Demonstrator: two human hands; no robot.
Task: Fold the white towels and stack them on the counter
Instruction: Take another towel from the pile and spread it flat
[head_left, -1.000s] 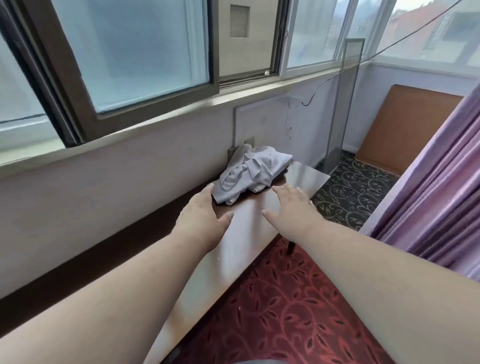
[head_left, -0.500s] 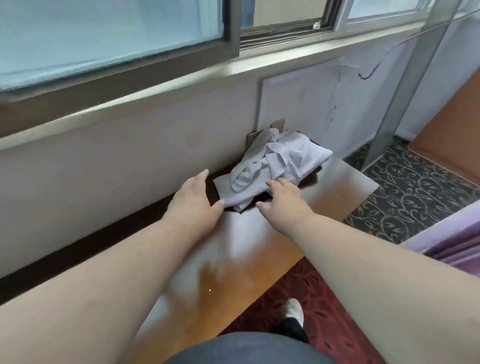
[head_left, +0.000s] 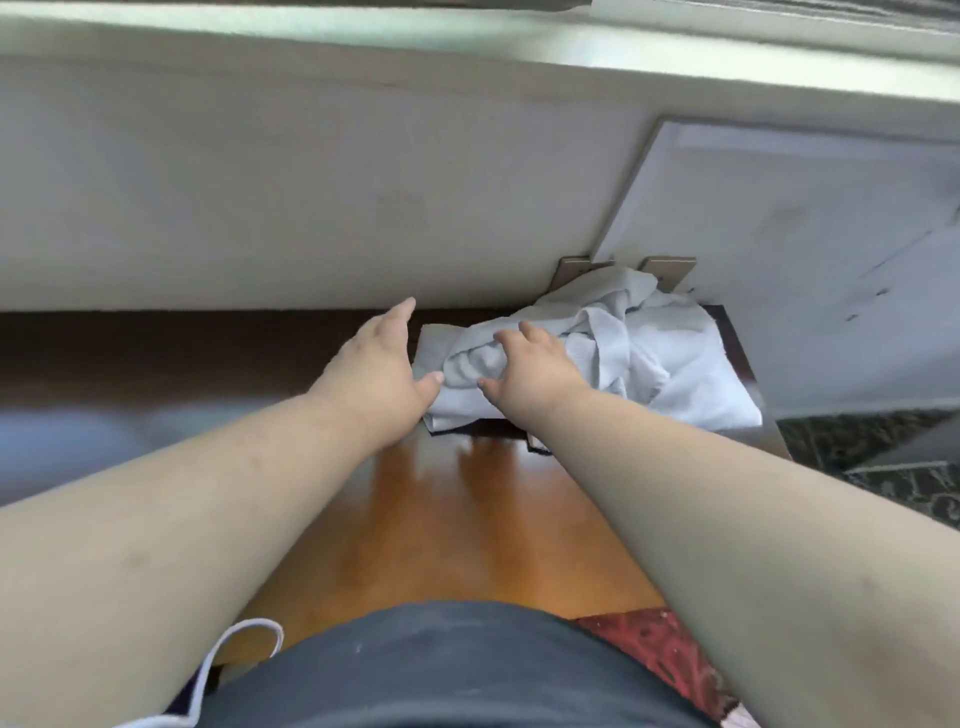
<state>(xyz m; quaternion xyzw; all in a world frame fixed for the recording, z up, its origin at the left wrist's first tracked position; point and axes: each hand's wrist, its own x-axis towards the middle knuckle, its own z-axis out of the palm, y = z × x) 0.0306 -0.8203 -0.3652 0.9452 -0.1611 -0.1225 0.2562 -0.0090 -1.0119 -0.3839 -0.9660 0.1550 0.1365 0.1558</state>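
Observation:
A crumpled heap of white towels (head_left: 649, 358) lies at the far right end of the glossy wooden counter (head_left: 457, 530), against the wall. My right hand (head_left: 535, 374) rests on the left part of the heap, fingers spread and slightly bent over the cloth. My left hand (head_left: 379, 369) is just left of the heap with fingers straight, its thumb touching the towel's left edge. Something dark lies under the heap; only its edge shows.
A white wall (head_left: 311, 197) rises directly behind the counter under a window sill. A white board (head_left: 779, 234) leans against the wall behind the towels. Patterned carpet (head_left: 883, 467) lies past the counter's right end, red carpet (head_left: 670, 660) below its front edge.
I have stepped closer and the view has tilted down. Both hands moved forward; the right hand went from the towel's near edge onto the heap, and the left thumb now reaches the cloth.

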